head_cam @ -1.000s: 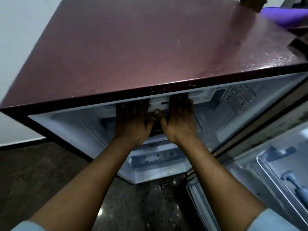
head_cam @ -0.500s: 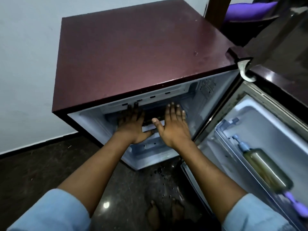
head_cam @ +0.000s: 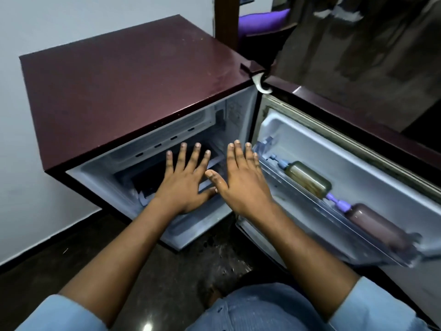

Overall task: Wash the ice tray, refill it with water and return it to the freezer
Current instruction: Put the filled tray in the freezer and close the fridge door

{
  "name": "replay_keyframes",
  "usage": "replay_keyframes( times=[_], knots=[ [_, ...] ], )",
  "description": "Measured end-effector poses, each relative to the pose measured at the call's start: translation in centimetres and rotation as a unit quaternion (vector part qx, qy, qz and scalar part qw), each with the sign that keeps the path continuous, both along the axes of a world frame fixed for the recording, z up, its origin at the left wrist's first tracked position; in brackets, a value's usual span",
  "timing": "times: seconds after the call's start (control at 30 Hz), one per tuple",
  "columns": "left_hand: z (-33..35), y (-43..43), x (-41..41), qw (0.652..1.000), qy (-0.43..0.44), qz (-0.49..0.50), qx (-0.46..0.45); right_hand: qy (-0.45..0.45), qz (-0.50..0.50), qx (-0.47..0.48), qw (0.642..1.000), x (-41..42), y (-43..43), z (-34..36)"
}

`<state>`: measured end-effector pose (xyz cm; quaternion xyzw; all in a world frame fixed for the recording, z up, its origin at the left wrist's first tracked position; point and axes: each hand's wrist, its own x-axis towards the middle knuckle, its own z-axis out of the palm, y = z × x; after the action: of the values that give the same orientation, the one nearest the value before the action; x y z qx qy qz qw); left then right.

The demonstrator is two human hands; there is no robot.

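A small maroon fridge [head_cam: 124, 80] stands with its door [head_cam: 358, 144] swung wide to the right. At the top of its pale interior is the dark mouth of the freezer compartment [head_cam: 148, 180]. My left hand [head_cam: 185, 180] and my right hand [head_cam: 241, 177] hover side by side in front of that mouth, fingers straight and spread, holding nothing. I see no ice tray; my hands cover much of the freezer opening.
The door shelf [head_cam: 310, 211] carries a greenish bottle [head_cam: 307, 179] and a brownish bottle [head_cam: 377, 226] with purple caps. A white wall [head_cam: 35, 211] is to the left. Dark floor [head_cam: 167, 271] lies below, and a purple cushion [head_cam: 262, 20] sits behind the fridge.
Both hands have drawn back out of the freezer compartment toward me, with fingers now spread. The view has pulled away and up, showing the whole fridge top and the open door.
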<state>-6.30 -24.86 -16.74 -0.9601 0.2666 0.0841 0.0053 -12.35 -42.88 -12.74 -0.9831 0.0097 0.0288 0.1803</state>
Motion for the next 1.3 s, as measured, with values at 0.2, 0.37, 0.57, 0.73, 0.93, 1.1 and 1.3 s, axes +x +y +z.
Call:
replay_keyframes(
  times=[0.2,0.37,0.57,0.73,0.93,1.1,1.3],
  knots=[
    [2.8,-3.3,-0.3,0.997,-0.049,-0.055,-0.015,-0.106,-0.066,-0.045,0.991,-3.2,-3.5,2.5],
    [5.3,-7.7,-1.2,0.99,-0.078,-0.11,-0.036,-0.187,-0.127,-0.063,0.972,-6.4,-7.1,3.8],
    [8.3,-15.4,-3.1,0.976,-0.098,-0.185,-0.067,-0.227,-0.207,-0.098,0.947,-11.3,-12.9,5.1],
    [10.4,-22.0,-4.8,0.954,-0.121,-0.257,-0.09,-0.226,-0.281,-0.121,0.925,-15.7,-17.6,5.9],
    [12.0,-27.9,-7.3,0.939,-0.144,-0.297,-0.102,-0.23,-0.353,-0.147,0.895,-18.9,-21.9,7.1],
    [12.7,-30.9,-8.7,0.932,-0.136,-0.321,-0.095,-0.216,-0.386,-0.153,0.884,-20.1,-23.8,7.6],
    [12.9,-33.4,-9.0,0.931,-0.102,-0.343,-0.064,-0.17,-0.41,-0.144,0.884,-21.0,-25.2,7.9]
  ],
)
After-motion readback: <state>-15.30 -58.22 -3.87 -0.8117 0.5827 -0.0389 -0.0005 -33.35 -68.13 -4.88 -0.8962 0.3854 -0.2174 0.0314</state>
